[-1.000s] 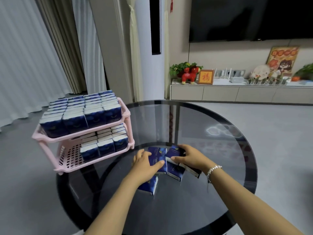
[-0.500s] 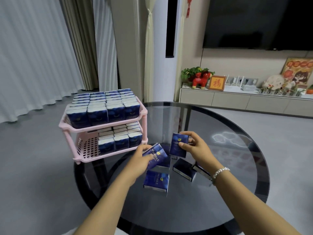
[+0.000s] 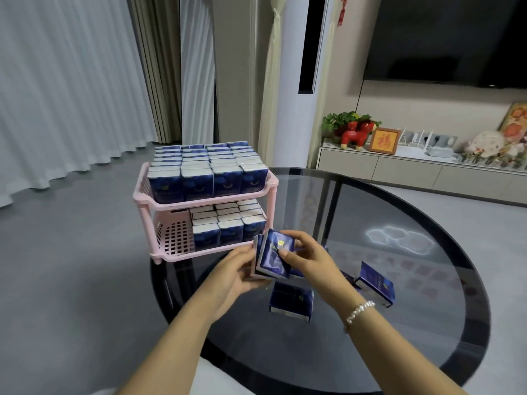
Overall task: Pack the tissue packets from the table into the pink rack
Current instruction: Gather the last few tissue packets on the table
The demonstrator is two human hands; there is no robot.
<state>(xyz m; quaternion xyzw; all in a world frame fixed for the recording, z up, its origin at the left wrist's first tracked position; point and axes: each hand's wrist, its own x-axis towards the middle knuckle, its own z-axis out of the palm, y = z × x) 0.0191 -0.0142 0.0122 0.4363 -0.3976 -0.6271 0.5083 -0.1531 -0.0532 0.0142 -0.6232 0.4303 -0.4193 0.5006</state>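
A two-tier pink rack [image 3: 168,255] stands at the left edge of a round dark glass table [image 3: 413,323]. Its top tier is packed with blue tissue packets [image 3: 208,178]; the lower tier holds packets [image 3: 228,223] on its right side, with bare grid floor on the left. My left hand [image 3: 236,272] and my right hand [image 3: 308,259] together hold a small upright stack of blue packets [image 3: 273,256] just in front of the lower tier. One packet [image 3: 291,302] lies flat on the glass below my hands, and another [image 3: 376,283] lies to the right.
A low cabinet [image 3: 413,172] with a red horse figure [image 3: 356,135], a plant and framed pictures runs along the back wall under a dark TV [image 3: 445,38]. Curtains [image 3: 71,81] hang on the left. Grey floor surrounds the table.
Both hands lifted packets off the glass, brought them together into one upright stack and carried it left toward the rack's lower tier. The view shifted left.
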